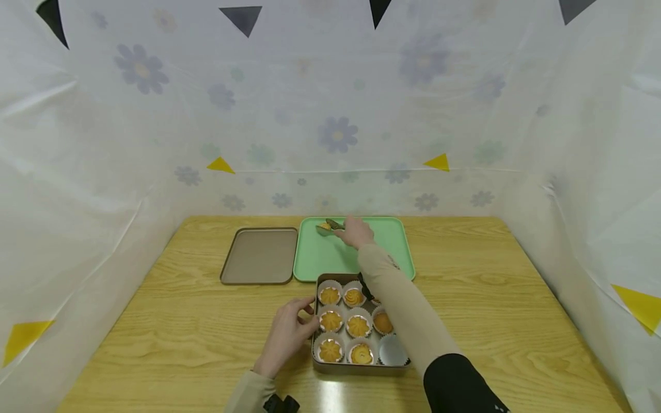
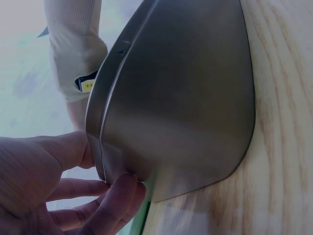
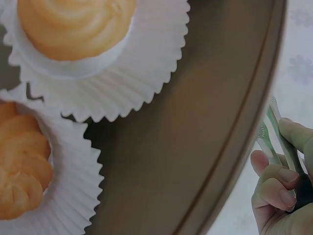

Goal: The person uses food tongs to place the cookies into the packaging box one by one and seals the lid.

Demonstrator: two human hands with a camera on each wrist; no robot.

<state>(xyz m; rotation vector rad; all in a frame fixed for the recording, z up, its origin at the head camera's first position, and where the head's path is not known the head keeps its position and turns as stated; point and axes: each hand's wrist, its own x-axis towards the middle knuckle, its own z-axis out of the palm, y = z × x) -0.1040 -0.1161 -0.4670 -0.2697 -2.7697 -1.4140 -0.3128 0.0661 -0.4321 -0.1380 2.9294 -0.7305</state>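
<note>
My right hand [image 1: 358, 232] grips a pair of tongs [image 1: 337, 223] low over the green tray [image 1: 379, 241]. A yellowish cookie [image 1: 325, 226] shows at the tong tips. In the right wrist view, curled fingers [image 3: 281, 183] and the thumb hold the tongs near their dark end. With thumb and fingers, my left hand [image 1: 289, 332] holds the left side of a metal tin [image 2: 181, 98]. Inside the tin stand several piped cookies [image 1: 358, 326] in white paper cups. One cup [image 1: 392, 351] at its front right holds no cookie. My right forearm hides the tin's right part.
A flat brown tray [image 1: 260, 256] lies left of the green one. Everything stands on a wooden table [image 1: 490, 298], enclosed by a flowered white curtain [image 1: 338, 103] at the back and sides.
</note>
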